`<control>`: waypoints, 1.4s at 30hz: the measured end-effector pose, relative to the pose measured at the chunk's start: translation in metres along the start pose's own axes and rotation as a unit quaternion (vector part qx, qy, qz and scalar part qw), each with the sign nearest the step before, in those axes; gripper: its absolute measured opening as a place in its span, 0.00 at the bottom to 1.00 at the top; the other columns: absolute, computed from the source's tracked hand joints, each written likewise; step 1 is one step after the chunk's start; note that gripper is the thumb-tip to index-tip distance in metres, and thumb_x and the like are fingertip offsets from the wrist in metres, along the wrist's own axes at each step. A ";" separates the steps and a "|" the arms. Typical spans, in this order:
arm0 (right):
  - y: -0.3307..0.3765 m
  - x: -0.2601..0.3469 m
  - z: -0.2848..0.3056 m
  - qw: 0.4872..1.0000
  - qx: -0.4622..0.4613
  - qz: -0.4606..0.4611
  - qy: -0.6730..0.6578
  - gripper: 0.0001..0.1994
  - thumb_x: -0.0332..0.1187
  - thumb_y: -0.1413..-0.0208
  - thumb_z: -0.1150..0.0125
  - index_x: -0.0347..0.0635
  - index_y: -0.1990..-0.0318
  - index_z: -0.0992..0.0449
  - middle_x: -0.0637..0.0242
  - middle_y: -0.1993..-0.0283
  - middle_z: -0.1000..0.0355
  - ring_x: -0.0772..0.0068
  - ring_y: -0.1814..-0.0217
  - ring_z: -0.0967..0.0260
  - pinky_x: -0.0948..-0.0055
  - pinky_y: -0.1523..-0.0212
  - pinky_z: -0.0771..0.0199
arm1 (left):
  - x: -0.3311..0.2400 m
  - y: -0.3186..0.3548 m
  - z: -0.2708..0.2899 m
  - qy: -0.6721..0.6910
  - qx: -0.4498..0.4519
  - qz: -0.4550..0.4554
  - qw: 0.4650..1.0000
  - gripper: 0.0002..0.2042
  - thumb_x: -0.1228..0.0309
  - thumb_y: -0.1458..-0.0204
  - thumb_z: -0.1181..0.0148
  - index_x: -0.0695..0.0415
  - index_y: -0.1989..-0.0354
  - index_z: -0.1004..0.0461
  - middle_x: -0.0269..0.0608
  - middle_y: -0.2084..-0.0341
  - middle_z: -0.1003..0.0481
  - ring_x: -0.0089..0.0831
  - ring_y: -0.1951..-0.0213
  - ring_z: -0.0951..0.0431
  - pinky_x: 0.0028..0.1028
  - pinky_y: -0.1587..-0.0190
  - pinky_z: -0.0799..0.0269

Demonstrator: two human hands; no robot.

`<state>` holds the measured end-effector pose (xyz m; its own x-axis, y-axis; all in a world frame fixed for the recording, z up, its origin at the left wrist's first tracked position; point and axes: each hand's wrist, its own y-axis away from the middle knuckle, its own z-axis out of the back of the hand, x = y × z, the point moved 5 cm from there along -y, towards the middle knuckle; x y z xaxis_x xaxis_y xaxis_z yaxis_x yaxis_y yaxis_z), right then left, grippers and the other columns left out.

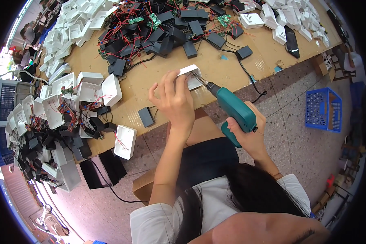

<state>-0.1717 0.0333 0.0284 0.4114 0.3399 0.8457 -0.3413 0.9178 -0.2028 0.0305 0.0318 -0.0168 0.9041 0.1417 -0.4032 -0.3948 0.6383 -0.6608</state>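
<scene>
My right hand (253, 136) is wrapped round the grip of a green electric screwdriver (236, 109). Its bit reaches into an open white plastic case (194, 83) near the table's front edge. With bent fingers, my left hand (173, 97) holds that case at its left side; the fingertips partly hide its inside. A small black box (146, 116) lies on the table just left of my left wrist. Farther left, a white case with red wires (125, 142) sits at the table edge.
Black boxes, red wires and green circuit boards form a large heap (166, 30) at the back. White cases (77, 24) are piled far left, more white parts (288, 16) far right beside a black phone (291, 42). A blue basket (323, 110) stands on the floor at right.
</scene>
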 end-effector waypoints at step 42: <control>0.083 0.035 -0.004 0.988 -0.023 -0.088 -0.128 0.07 0.26 0.42 0.30 0.31 0.60 0.22 0.58 0.62 0.24 0.67 0.66 0.23 0.70 0.63 0.24 | 0.006 0.017 0.069 0.021 0.000 -0.003 1.000 0.08 0.78 0.50 0.32 0.55 0.61 0.19 0.33 0.52 0.22 0.31 0.44 0.22 0.43 0.36 0.44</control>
<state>-0.1824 0.1224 0.0395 0.2314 0.1173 0.9657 -0.2432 0.9682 -0.0593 0.0399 0.0956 0.0130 0.8985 0.1055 -0.4262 -0.3895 0.6396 -0.6627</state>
